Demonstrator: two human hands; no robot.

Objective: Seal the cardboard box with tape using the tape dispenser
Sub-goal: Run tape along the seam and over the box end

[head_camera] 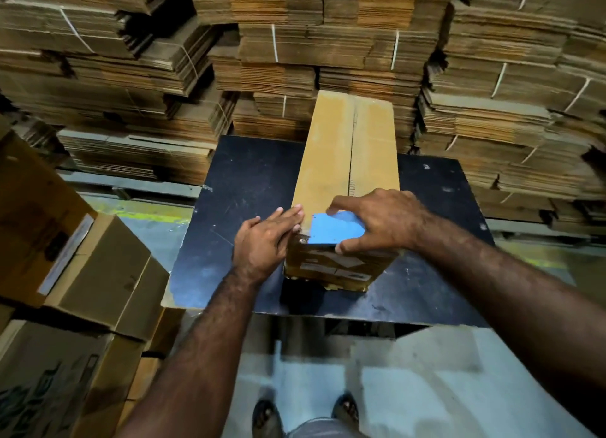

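A long, narrow cardboard box (347,149) lies lengthwise on a dark table (249,182), its two top flaps meeting along a centre seam. At the near end of the box top sits a blue tape dispenser (334,230). My right hand (383,221) grips the dispenser from above, thumb at its near edge and fingers curled over its far side. My left hand (265,237) lies flat with straight fingers against the box's near left top edge. Tape shows on the box's near end face.
Bundled stacks of flat cardboard (295,44) fill the wall behind and to both sides of the table. Closed and partly open boxes (98,273) stand at the left. My feet in sandals (269,418) stand on the pale floor before the table's front edge.
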